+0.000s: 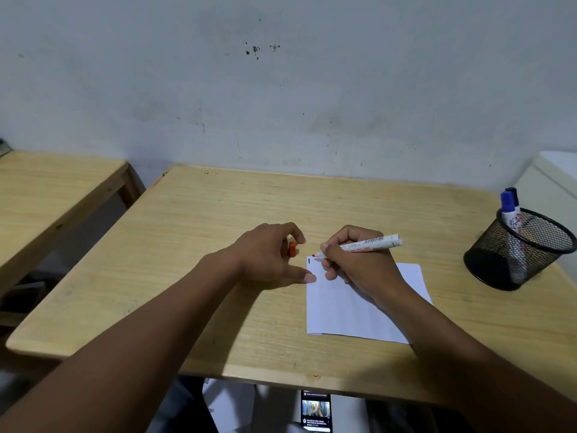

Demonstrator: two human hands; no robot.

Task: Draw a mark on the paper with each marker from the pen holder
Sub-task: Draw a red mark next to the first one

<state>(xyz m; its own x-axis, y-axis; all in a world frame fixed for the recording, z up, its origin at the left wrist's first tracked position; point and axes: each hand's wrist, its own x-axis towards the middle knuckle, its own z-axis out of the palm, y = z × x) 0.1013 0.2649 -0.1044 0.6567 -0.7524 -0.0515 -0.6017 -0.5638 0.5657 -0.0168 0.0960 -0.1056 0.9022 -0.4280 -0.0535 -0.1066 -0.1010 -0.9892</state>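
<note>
Two hands work over a white sheet of paper (356, 310) lying on a light wooden table (193, 245). The right hand (356, 264) is closed around a white-barrelled marker (371, 243) in a writing grip, its heel resting on the paper. The marker's long axis runs nearly level across the view, its red tip pointing left and slightly down at the paper's far left corner, its blunt back end aimed right toward the pen holder. Whether the tip actually touches the paper I cannot tell. Just left of the tip, on that same corner, sits a short dark mark (309, 261).

The left hand (271, 254) rests at the paper's left edge, fingers curled loosely around a small red cap (292, 249) (only part of it shows between the fingers), with its thumb tip laid at the paper's edge.

Well to the right of the paper stands a black mesh pen holder (521, 248), with two blue-capped markers (509, 204) leaning inside, caps upward.
</note>
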